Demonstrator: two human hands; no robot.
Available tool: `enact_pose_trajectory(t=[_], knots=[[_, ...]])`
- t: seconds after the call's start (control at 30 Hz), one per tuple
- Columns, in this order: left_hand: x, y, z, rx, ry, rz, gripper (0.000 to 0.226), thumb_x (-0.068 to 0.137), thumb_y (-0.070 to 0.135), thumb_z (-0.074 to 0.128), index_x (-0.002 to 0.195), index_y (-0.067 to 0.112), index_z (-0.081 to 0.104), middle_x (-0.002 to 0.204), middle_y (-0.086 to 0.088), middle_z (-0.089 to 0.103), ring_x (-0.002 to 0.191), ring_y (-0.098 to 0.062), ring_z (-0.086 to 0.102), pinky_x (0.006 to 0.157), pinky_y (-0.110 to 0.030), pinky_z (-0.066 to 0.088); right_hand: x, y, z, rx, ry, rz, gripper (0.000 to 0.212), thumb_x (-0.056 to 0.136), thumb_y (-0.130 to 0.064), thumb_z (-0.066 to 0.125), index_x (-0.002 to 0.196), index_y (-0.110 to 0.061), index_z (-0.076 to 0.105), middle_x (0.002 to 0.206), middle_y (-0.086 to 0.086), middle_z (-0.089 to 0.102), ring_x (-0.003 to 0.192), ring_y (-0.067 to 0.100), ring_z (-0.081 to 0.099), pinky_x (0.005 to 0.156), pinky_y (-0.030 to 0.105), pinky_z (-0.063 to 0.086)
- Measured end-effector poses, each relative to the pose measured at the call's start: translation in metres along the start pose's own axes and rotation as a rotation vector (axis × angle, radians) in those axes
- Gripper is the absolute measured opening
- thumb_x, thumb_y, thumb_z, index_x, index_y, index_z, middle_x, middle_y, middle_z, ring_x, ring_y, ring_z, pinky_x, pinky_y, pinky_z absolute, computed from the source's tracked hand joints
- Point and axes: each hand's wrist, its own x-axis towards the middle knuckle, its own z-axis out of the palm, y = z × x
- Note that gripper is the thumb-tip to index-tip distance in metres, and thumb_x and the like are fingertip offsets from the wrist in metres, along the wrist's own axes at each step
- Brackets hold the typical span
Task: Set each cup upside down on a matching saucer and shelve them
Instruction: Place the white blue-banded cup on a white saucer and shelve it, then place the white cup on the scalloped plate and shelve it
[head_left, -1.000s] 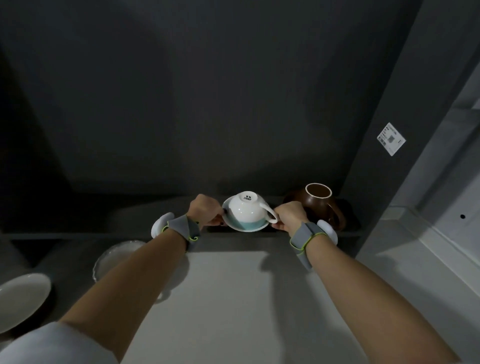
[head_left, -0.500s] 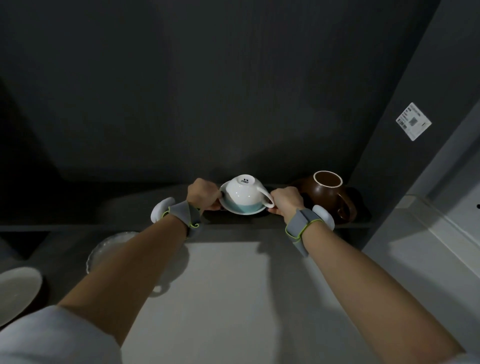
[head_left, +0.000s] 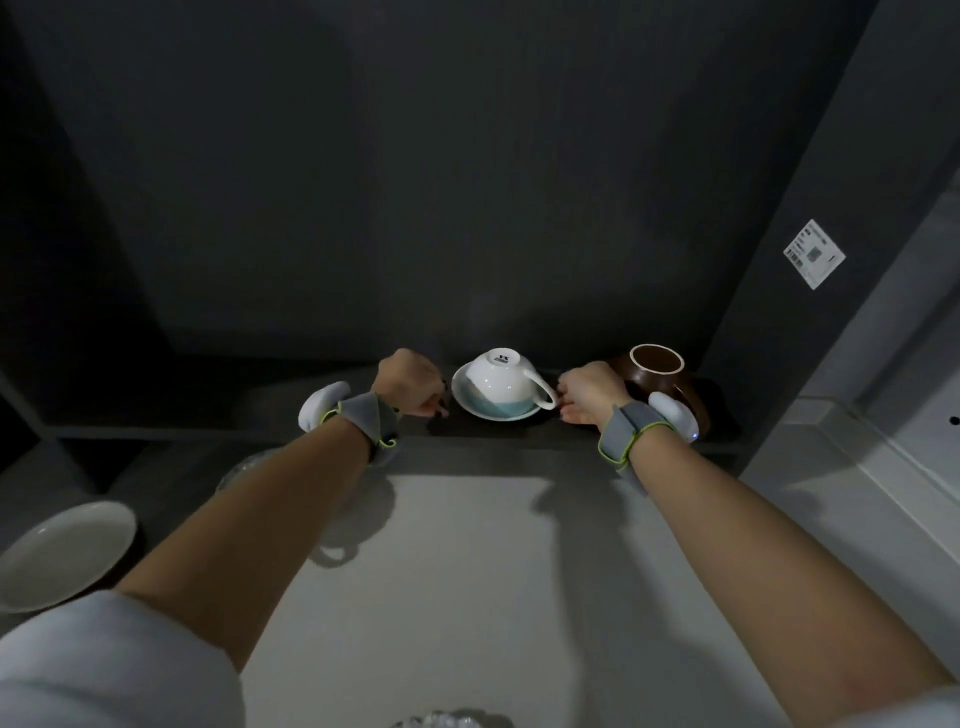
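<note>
Head view: a white ceramic cup with a loop handle (head_left: 498, 382) sits upside down on a round white saucer with a pale blue-green band (head_left: 493, 411), its base with a small dark maker's mark facing up and its handle pointing toward the person's right. Cup and saucer rest together on the dark shelf ledge (head_left: 483, 428), near its front edge.

The left hand (head_left: 410, 383) is just left of the saucer, fingers curled under into a loose fist; a narrow gap shows between it and the saucer rim, so it grips nothing. The right hand (head_left: 589, 392) is just right of the cup, fingers likewise curled down, its knuckles beside the tip of the handle; whether they touch it cannot be told. Each wrist carries a grey strap with a green edge and a white rounded device (head_left: 675, 413).

Behind the right hand, on the same ledge, a glossy brown ceramic cup (head_left: 657, 371) stands upside down, its pale-rimmed base up; what it stands on is hidden in shadow.

Below the ledge lies a pale grey countertop (head_left: 441, 597). At the far left a plain white plate (head_left: 62, 553) rests, and a scalloped pale dish (head_left: 239, 467) shows partly behind the left forearm. A white label with a printed code (head_left: 813, 253) sticks on the grey panel at right.
</note>
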Motion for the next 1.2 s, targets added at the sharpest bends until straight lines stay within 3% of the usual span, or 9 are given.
enact_pose_trajectory(t=[0.07,0.27,0.4,0.57,0.7,0.8,0.83,0.93,1.2], knots=[[-0.013,-0.002,-0.006,0.178,0.004,0.030,0.031,0.088,0.002,0.048,0.114,-0.008,0.063,0.114,-0.021,0.069,0.048,-0.002,0.058,0.052,-0.009,0.049,-0.013,-0.001,-0.006,-0.022,0.004,-0.012,0.030,0.090,-0.006,0.044,0.060,-0.011,0.042,0.062,0.007,0.049,0.052,0.016,0.048,0.049,0.024,0.042],[-0.047,-0.023,-0.039,0.232,0.012,-0.014,0.025,0.088,0.002,0.049,0.107,-0.006,0.064,0.081,-0.010,0.069,0.055,-0.008,0.058,0.052,-0.011,0.048,-0.051,0.005,-0.006,0.005,0.004,0.054,0.022,0.092,-0.010,0.047,0.104,0.006,0.057,0.089,0.019,0.059,0.055,0.020,0.050,0.024,0.015,0.041],[-0.062,-0.038,-0.058,0.201,0.027,-0.061,0.023,0.088,0.001,0.050,0.068,0.010,0.057,0.050,0.003,0.060,0.048,-0.008,0.058,0.055,-0.015,0.049,-0.058,0.022,-0.005,-0.110,0.048,0.004,0.035,0.091,-0.015,0.050,0.115,0.009,0.058,0.117,0.024,0.062,0.073,0.029,0.057,0.034,0.019,0.047],[-0.081,-0.066,-0.080,0.142,0.052,-0.162,0.026,0.090,0.000,0.049,0.066,0.010,0.051,0.026,0.011,0.052,0.026,0.000,0.053,0.041,-0.009,0.047,-0.085,0.046,0.006,-0.131,-0.069,0.088,0.012,0.091,-0.016,0.051,0.096,-0.006,0.049,0.069,0.013,0.057,0.051,0.019,0.048,0.046,0.025,0.043],[-0.091,-0.100,-0.081,0.060,0.052,-0.244,0.020,0.092,0.003,0.048,0.074,0.006,0.058,0.041,0.005,0.065,0.040,-0.001,0.064,0.065,-0.025,0.052,-0.112,0.078,0.023,-0.221,-0.340,0.157,0.012,0.089,-0.020,0.056,0.085,-0.009,0.056,0.067,0.008,0.057,0.053,0.015,0.050,0.052,0.023,0.044],[-0.098,-0.123,-0.076,-0.039,0.033,-0.335,0.031,0.096,0.006,0.043,0.120,-0.011,0.054,0.114,-0.024,0.067,0.112,-0.026,0.065,0.095,-0.036,0.047,-0.123,0.103,0.041,-0.275,-0.486,0.148,0.011,0.088,-0.017,0.056,0.092,-0.007,0.058,0.069,0.006,0.060,0.056,0.015,0.052,0.054,0.023,0.043],[-0.097,-0.133,-0.073,-0.049,0.034,-0.360,0.031,0.095,0.006,0.045,0.118,-0.011,0.055,0.113,-0.024,0.068,0.110,-0.028,0.066,0.092,-0.035,0.049,-0.126,0.111,0.047,-0.288,-0.536,0.154,0.009,0.087,-0.016,0.056,0.087,-0.007,0.059,0.068,0.006,0.061,0.057,0.015,0.053,0.054,0.022,0.044],[-0.098,-0.159,-0.067,-0.006,0.121,-0.373,0.017,0.089,0.013,0.057,0.076,0.002,0.059,0.044,-0.001,0.067,0.037,-0.004,0.063,0.051,-0.021,0.055,-0.134,0.128,0.062,-0.358,-0.655,0.165,0.014,0.084,-0.011,0.057,0.071,-0.009,0.061,0.058,0.001,0.066,0.047,0.008,0.057,0.047,0.016,0.047],[-0.094,-0.196,-0.048,-0.254,0.303,-0.350,0.038,0.087,0.017,0.061,0.115,-0.009,0.059,0.067,-0.006,0.055,0.021,0.001,0.048,0.032,-0.013,0.044,-0.151,0.146,0.083,-0.283,-0.936,0.145,0.014,0.081,-0.005,0.067,0.069,-0.013,0.068,0.045,-0.008,0.064,0.043,-0.001,0.057,0.045,0.010,0.046]])
